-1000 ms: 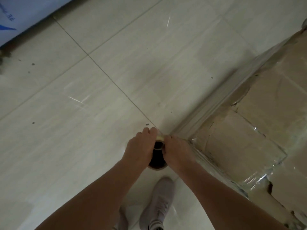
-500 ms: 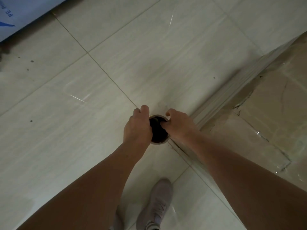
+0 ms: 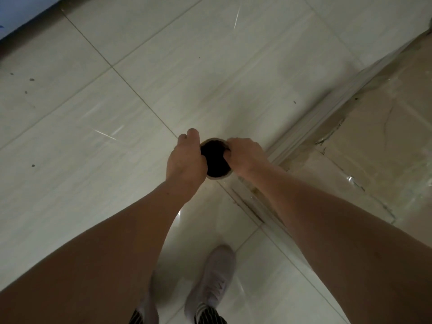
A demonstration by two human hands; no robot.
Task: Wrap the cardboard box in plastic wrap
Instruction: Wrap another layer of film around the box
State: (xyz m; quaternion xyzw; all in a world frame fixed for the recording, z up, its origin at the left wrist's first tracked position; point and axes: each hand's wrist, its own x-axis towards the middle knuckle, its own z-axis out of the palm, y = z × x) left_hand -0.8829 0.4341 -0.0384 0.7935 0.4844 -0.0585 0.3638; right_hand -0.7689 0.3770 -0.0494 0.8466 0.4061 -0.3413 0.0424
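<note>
Tiled floor [image 3: 93, 183]; both hands [image 3: 184, 160] [image 3: 245, 155] grip roll [image 3: 215, 160], raised higher beside wrapped box [image 3: 374, 136], stretching film [image 3: 327, 118].

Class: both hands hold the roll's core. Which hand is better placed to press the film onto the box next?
Probably the right hand: it is nearer the cardboard box than the left hand.

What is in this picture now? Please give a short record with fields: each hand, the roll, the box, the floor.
left hand: grips the roll's top rim
right hand: grips the rim, fingers inside the core
roll of plastic wrap: upright, seen from above, dark hollow core
cardboard box: at right, covered with clear film
film: stretched from roll along the box edge
floor: pale tiles
</note>
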